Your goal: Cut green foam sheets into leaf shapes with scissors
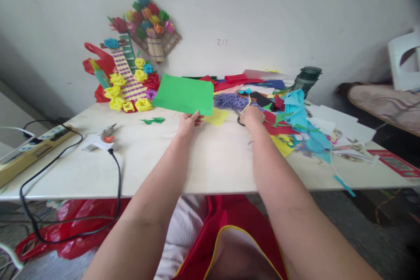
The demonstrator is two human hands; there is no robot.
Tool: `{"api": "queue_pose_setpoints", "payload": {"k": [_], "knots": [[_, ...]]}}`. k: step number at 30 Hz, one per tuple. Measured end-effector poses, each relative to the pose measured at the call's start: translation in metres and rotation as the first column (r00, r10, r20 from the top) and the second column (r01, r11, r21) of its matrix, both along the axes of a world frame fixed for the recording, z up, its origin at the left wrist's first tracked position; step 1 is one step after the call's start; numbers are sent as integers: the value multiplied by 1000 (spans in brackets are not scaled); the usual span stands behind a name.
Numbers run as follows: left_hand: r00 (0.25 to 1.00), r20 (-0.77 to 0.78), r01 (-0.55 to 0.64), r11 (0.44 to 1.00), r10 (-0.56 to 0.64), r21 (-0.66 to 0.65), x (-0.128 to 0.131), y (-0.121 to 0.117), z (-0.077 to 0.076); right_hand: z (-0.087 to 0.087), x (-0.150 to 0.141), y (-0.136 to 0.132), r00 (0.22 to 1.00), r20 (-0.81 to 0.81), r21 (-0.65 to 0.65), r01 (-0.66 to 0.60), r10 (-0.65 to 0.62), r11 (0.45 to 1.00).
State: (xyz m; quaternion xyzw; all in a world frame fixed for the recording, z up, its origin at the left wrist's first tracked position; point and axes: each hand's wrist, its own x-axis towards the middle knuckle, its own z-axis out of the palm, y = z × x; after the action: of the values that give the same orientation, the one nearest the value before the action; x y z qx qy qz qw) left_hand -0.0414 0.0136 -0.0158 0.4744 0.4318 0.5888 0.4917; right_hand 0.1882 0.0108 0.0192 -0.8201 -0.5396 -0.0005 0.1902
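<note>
My left hand point(190, 123) is closed on the lower edge of a green sheet point(183, 94), thumb on top, holding it tilted up over the table. My right hand point(252, 117) is at the heap of craft material, its fingers closed around a pair of scissors; a dark handle loop point(240, 121) shows beside them. Just behind that hand lies a bundle of purple yarn point(228, 101). Between my hands a yellow sheet point(217, 116) rests flat on the table. Two small green leaf shapes point(153, 120) lie left of the green sheet.
Paper flowers point(141, 76) and a woven strip point(127, 74) stand at the back left. A glue gun point(100, 140) with a black cord and a power strip point(36, 151) are at left. Blue crepe paper point(295, 105), scraps and a dark bottle point(306, 79) crowd the right.
</note>
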Motion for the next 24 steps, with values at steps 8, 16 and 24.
{"api": "queue_pose_setpoints", "payload": {"k": [8, 16, 24], "knots": [[999, 49, -4, 1000, 5, -24, 1, -3, 1, -6, -3, -1, 999, 26, -102, -16, 19, 995], [999, 35, -14, 1000, 14, -20, 0, -2, 0, 1, -4, -3, 998, 62, -87, -4, 10, 996], [996, 86, -32, 999, 33, -14, 0, -1, 1, 9, -10, -9, 998, 0, -31, -56, 56, 998]]}}
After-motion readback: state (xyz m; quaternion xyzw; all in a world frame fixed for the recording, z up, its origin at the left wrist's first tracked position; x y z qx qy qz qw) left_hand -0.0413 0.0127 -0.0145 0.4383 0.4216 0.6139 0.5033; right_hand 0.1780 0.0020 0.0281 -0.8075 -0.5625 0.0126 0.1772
